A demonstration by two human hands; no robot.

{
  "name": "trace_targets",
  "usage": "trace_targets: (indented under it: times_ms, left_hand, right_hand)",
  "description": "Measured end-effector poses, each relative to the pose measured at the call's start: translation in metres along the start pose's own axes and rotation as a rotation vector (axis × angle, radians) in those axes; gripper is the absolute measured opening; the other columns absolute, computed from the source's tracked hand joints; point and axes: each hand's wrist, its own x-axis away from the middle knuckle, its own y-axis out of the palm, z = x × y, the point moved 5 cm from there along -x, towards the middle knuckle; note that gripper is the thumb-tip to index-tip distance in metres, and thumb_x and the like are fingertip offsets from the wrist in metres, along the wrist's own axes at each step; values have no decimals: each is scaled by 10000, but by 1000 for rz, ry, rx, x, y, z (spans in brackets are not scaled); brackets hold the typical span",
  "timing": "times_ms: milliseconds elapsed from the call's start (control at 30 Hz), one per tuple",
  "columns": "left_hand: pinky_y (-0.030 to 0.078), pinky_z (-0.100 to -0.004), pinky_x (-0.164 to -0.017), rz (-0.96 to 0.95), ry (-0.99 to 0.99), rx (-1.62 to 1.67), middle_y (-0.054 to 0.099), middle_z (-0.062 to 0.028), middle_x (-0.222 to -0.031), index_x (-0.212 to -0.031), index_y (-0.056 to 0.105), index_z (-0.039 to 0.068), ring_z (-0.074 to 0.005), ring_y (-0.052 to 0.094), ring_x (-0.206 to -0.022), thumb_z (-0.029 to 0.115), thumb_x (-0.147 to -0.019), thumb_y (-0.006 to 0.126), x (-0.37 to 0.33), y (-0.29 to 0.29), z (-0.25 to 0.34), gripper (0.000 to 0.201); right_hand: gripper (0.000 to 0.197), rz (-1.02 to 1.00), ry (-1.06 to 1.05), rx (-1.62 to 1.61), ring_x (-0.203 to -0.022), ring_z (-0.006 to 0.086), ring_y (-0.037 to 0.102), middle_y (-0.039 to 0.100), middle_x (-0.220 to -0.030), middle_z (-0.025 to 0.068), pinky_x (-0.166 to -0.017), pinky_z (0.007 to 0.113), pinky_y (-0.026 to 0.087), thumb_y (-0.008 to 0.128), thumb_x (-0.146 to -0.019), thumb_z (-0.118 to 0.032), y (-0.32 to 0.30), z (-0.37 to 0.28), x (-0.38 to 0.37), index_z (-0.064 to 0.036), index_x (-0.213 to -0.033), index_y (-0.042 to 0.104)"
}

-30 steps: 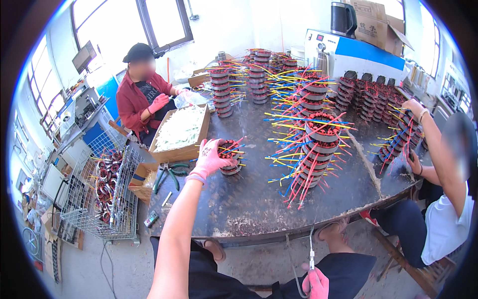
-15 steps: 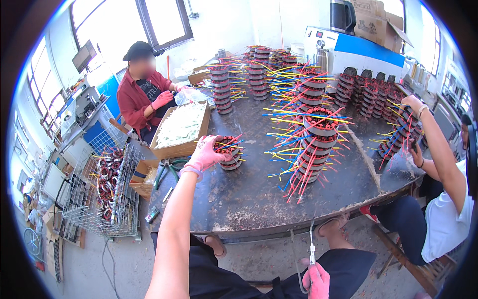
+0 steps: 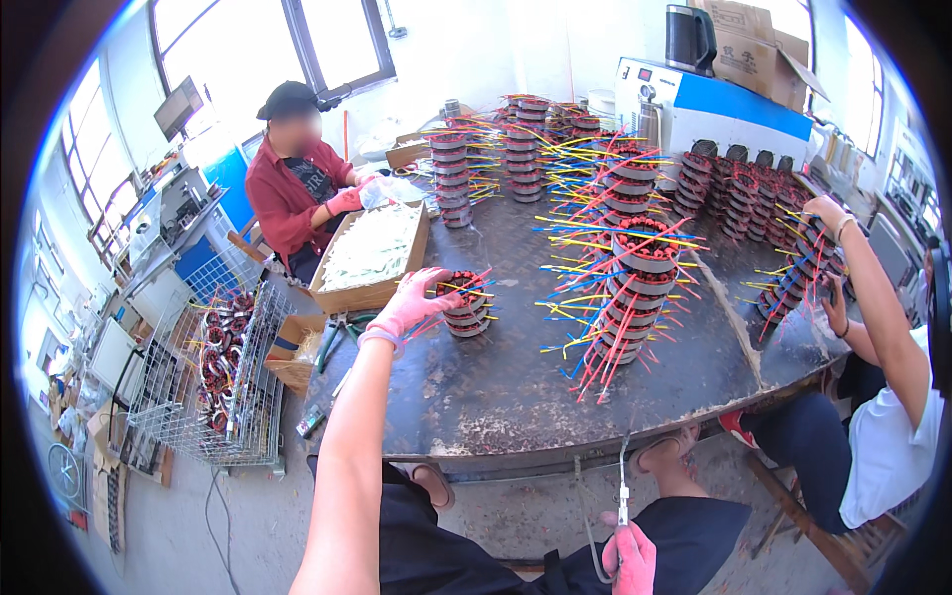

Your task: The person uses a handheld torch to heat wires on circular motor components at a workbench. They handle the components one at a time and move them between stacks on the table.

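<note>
My left hand (image 3: pixel 409 302), in a pink glove, reaches over the table. Its thumb and fingers curl round the left side of the top ring in a short stack of motor stators (image 3: pixel 466 305). Red, yellow and blue wire ends poke out of that stack, some beneath my palm. Low in the view, my right hand (image 3: pixel 632 560), also gloved in pink, is closed on a slim pen-like tool (image 3: pixel 623 504) with a thin metal tip pointing up toward the table edge. A grey cord or tube hangs beside the tool.
Tall stator stacks bristling with wires (image 3: pixel 635 283) stand right of the short stack. An open carton of pale pieces (image 3: pixel 367 288), green-handled pliers (image 3: pixel 335 337) and a wire basket of stators (image 3: pixel 268 397) are leftward. One co-worker (image 3: pixel 297 188) sits far left; another (image 3: pixel 888 397) handles a stack at right.
The whole view has shifted slightly. My left hand stays at the short stack, and red wires now show below its palm. My right hand holds the tool almost unchanged.
</note>
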Motion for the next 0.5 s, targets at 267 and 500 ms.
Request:
trace_targets:
  times_ms: [267, 500]
  left_hand:
    - [265, -383, -1132, 11, 70, -143, 532, -111, -1352, -1257, 606, 91, -272, 465, -1278, 410, -869, 643, 1, 13, 1, 504]
    - [453, -305, -989, 268, 203, 621, 641, -104, -1180, -1182, 629, 18, -171, 572, -1142, 186, -804, 776, -37, -57, 127, 439]
  right_hand:
    - [342, -28, -4, -42, -466, 61, 359, 403, -551, -34, -437, 222, 255, 455, -1010, -252, -4, 11, 1, -100, -705, 476]
    - [318, -13, -53, -75, -464, 53, 336, 399, -562, -45, -426, 227, 251, 459, -1011, -257, -8, -8, 3, -99, -737, 498]
